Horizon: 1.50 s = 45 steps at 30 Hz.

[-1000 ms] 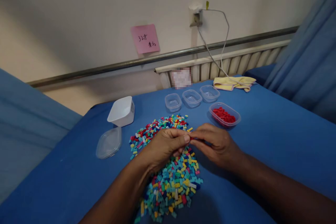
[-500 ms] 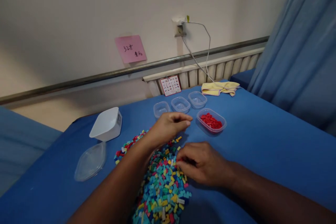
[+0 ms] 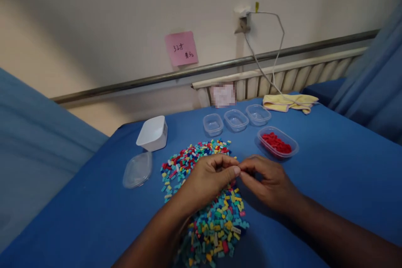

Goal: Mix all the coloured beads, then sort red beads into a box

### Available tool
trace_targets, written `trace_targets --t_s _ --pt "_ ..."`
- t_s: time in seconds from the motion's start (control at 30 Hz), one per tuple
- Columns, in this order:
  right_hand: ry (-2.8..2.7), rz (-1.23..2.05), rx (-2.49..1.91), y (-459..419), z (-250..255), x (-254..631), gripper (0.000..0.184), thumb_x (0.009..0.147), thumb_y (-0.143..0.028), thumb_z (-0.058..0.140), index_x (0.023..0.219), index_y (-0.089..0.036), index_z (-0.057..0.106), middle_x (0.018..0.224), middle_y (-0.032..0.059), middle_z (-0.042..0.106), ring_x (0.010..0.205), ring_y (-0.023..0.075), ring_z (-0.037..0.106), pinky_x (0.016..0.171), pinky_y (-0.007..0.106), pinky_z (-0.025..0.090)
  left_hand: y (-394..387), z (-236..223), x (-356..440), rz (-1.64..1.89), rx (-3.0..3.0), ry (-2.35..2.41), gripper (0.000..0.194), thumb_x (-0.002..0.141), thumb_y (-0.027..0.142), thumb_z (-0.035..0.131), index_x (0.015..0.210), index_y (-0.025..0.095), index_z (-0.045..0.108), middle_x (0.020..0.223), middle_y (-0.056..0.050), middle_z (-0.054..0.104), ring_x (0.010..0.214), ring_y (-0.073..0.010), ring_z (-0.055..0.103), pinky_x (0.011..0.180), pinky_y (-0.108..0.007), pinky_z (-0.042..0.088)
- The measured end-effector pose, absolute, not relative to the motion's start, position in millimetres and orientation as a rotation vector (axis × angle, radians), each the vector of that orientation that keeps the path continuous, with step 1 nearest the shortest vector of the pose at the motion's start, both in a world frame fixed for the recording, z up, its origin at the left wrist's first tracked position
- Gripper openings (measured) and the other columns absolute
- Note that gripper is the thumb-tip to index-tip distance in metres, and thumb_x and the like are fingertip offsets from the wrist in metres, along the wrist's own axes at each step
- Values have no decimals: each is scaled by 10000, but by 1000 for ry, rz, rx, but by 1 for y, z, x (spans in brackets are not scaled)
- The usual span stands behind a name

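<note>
My left hand (image 3: 211, 179) and my right hand (image 3: 269, 178) meet fingertip to fingertip over a heap of small coloured toy bricks (image 3: 216, 224). Thumb and forefinger of each hand are pinched together. Whatever sits between the fingertips is too small or too hidden to make out. The bricks are blue, green, yellow, red and white, spread loosely on the blue cloth (image 3: 320, 201). Just beyond my right hand stands a clear plastic tub (image 3: 295, 147), partly filled with red bricks (image 3: 276, 143).
Three clear tubs (image 3: 213, 124) stand in a row at the back. A white box (image 3: 152, 135) and a clear lid (image 3: 138, 170) are on the left. At the back right lies a yellow cloth (image 3: 290, 103) with a white cable (image 3: 264, 73) running over it.
My right hand has risen from the bricks, and its fingertips now meet those of my left hand, which were apart before. The camera has turned left.
</note>
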State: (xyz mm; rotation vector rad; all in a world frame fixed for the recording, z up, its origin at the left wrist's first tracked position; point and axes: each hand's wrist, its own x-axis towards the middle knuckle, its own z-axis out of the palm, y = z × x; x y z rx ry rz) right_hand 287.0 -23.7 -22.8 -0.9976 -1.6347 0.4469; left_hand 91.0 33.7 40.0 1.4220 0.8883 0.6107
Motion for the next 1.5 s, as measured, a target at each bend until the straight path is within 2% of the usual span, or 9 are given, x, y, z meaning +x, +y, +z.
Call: trace_targets --t_s 0.17,0.37,0.5,0.6,0.77,0.97,1.13,1.37,1.5 --pt "-1732 502 -951 -33 -15 265 129 1022 -158 698 1076 -251 769 955 5 784 854 146 738 772 268 556 17 33 63 594 1261 954 482 745 531 972 963 127 824 788 -56 736 647 -117 590 631 -237 457" --pt "-1435 869 -1020 -22 -13 233 160 1010 -332 767 1144 -309 851 1016 19 853 896 193 797 812 325 630 17 24 34 806 1167 920 367 866 473 914 1000 147 815 814 -61 762 655 -105 623 633 -215 481" --pt "-1199 1083 -1023 -16 -23 222 245 969 -409 805 1180 -302 868 992 47 863 883 222 813 848 386 666 21 14 28 883 1095 846 329 871 425 913 1020 150 813 819 -68 769 695 -127 670 645 -224 507" --pt "-1183 1173 -1001 -16 -29 224 241 949 -407 826 1163 -310 876 994 48 860 870 215 809 847 386 668 19 11 29 885 1078 841 282 850 365 912 999 151 804 812 -62 765 722 -141 689 643 -230 514" --pt "-1204 1115 -1024 -17 -32 236 178 896 -355 869 1071 -329 893 1085 36 846 925 201 791 854 356 656 15 11 35 873 1163 943 209 831 293 863 983 165 799 825 -28 755 636 -103 629 637 -238 498" --pt "-1294 1044 -1041 -19 -30 234 172 914 -364 823 1044 -272 886 1006 51 836 909 205 767 846 367 633 10 9 40 881 1174 935 257 803 338 877 962 166 770 798 -30 738 639 -116 615 644 -260 483" --pt "-1267 1073 -1056 -21 -30 232 187 915 -384 813 1019 -231 846 846 31 803 726 165 705 654 291 571 11 9 39 880 1196 959 285 775 357 913 930 173 761 816 -31 730 651 -121 610 655 -272 493" --pt "-1439 951 -1027 -24 -24 238 134 975 -324 756 1039 -261 855 930 28 805 846 182 724 792 334 592 11 8 38 907 1233 986 313 767 373 936 976 186 797 838 -49 732 720 -148 632 699 -292 528" --pt "-1440 975 -1020 -25 -26 238 142 989 -341 755 1049 -264 858 911 22 812 829 181 731 780 325 594 11 7 38 913 1210 904 260 769 335 947 957 205 824 877 -44 756 757 -137 661 774 -295 558"
